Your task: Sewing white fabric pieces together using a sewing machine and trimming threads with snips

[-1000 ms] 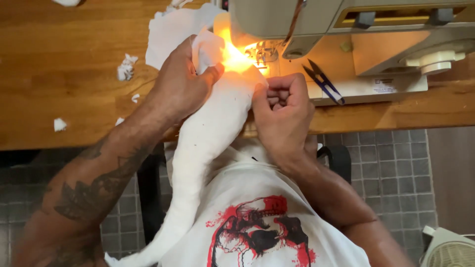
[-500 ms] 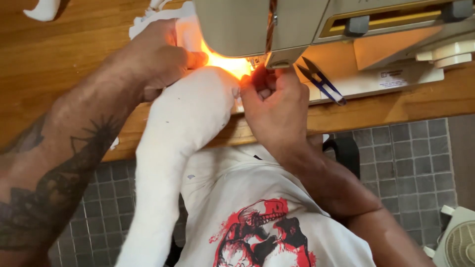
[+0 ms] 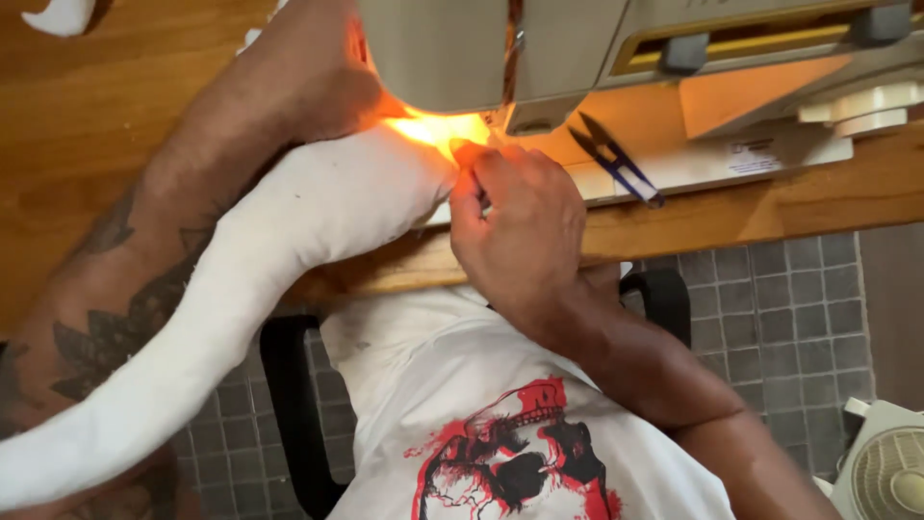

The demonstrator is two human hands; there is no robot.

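White stuffed fabric tube (image 3: 289, 241): end at the sewing machine (image 3: 577, 48) needle, right hand (image 3: 525, 231) pinching it, left hand (image 3: 318, 77) pressing flat behind; seam apparently unfinished, stitches hidden by glare.

one sewing machine (image 3: 616, 58), one white stuffed tube (image 3: 241, 289), one thread snips (image 3: 616, 164), one fan (image 3: 885, 467)

Stuffed fabric tube (image 3: 289, 241) under my left hand (image 3: 308, 77), my right hand (image 3: 520, 231) beside it; snips (image 3: 616, 164) right, on machine bed (image 3: 770, 159).
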